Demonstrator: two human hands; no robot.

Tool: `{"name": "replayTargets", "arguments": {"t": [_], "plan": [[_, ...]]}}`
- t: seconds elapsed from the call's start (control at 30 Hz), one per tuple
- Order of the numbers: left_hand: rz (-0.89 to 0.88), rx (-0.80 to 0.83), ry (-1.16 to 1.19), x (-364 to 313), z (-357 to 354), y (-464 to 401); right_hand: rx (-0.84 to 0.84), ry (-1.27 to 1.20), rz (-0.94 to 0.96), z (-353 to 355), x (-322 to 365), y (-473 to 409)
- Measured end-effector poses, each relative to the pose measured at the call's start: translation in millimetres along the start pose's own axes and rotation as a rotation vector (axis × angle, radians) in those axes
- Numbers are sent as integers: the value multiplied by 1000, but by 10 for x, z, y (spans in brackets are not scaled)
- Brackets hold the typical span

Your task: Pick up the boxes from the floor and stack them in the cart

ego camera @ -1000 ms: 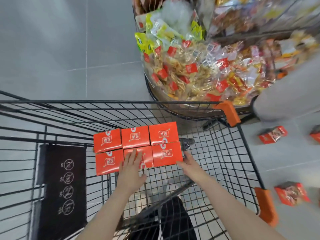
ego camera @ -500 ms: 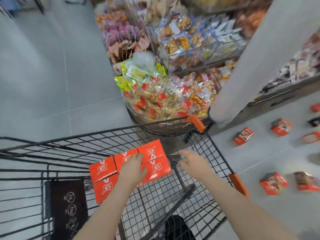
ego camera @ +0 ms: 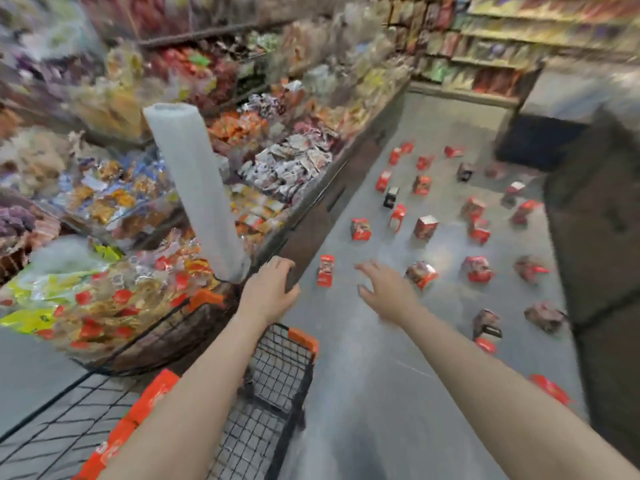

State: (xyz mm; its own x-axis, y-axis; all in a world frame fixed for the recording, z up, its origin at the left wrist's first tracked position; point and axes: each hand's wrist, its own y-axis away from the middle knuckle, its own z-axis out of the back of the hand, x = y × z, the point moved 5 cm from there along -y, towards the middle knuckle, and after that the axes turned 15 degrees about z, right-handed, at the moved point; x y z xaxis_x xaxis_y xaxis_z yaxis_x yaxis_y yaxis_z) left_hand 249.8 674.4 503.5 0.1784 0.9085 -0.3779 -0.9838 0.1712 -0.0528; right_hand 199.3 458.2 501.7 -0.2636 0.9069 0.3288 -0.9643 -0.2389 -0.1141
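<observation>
Several red boxes lie scattered over the grey floor to the right; the nearest red box (ego camera: pixel 325 270) stands just beyond my hands, and another box (ego camera: pixel 421 274) lies to its right. The black wire cart (ego camera: pixel 277 372) sits at the lower left, with orange-red boxes (ego camera: pixel 152 396) lying in it, partly hidden by my left forearm. My left hand (ego camera: pixel 268 289) reaches out past the cart's corner, fingers loosely bent, holding nothing. My right hand (ego camera: pixel 388 289) stretches over the floor with fingers spread and empty. The view is blurred.
A round bin of wrapped snacks (ego camera: pixel 104 303) stands left of the cart, with a white padded post (ego camera: pixel 197 188) rising behind it. Snack displays (ego camera: pixel 287 161) line the left side. A dark block (ego camera: pixel 595 216) borders the floor on the right. Shelves (ego camera: pixel 502 46) stand at the back.
The view has swung up and right from the cart to the aisle floor. Both hands have left the boxes in the cart and now reach out over the floor.
</observation>
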Motion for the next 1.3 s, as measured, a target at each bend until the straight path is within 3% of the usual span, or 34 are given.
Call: {"name": "replayTargets", "arguments": {"t": [0.2,0.4,0.57,0.83,1.03,1.3], "plan": [[-242,-8,50,-1954,-201,-305,-195,26,-198,1111,-1170,827],[-396,-25,206,-3894,-436,-405,-287,48,-312,2145,-2410,1655],[-515,-19,235,-5123,-562,-440,-380,80,-419,2844,-3186,2160],[-645,59,234,-6329,-1173,-891,-460,166,-496,3299,-4254,2365],[-714,260,215,-6883,-2049,-1587,-459,138,-624,3239,-5167,2333],[-799,397,121,-7674,-2942,-2027,-386,54,-827,2940,-6170,2526]]}}
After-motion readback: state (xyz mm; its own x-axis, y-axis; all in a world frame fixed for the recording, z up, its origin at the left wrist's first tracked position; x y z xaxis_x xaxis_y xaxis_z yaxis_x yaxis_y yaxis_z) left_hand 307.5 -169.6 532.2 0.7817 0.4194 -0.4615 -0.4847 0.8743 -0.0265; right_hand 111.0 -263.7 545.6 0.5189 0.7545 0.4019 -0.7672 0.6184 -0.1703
